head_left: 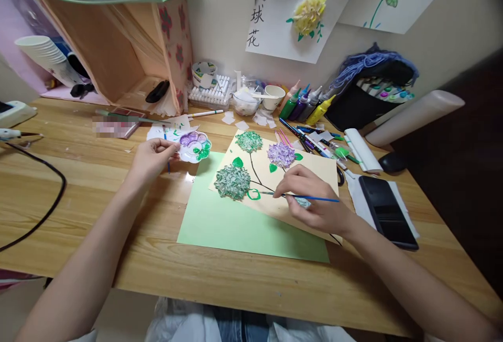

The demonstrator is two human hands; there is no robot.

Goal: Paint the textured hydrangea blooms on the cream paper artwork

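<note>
My right hand (310,198) pinches a thin blue paintbrush (320,198), its tip at a green painted leaf outline (253,194) on a cream sheet (314,169). That sheet carries raised flower heads: a large green-white one (232,181), a smaller green one (249,141) and a purple one (281,154). Black stems and filled green leaves surround them, and my right hand partly hides another bluish patch. Off to the left, my left hand (151,156) grips the edge of a flower-shaped paint palette (195,146) with purple and green paint. Light green paper (236,232) lies beneath the cream sheet.
Paint bottles (302,105), a paper cup (274,97) and a marker box (212,92) line the wall. On the right are scattered pens, a black case (387,211) and a white roll (416,117). A cable (58,190) curves at left beside a pink box (173,54).
</note>
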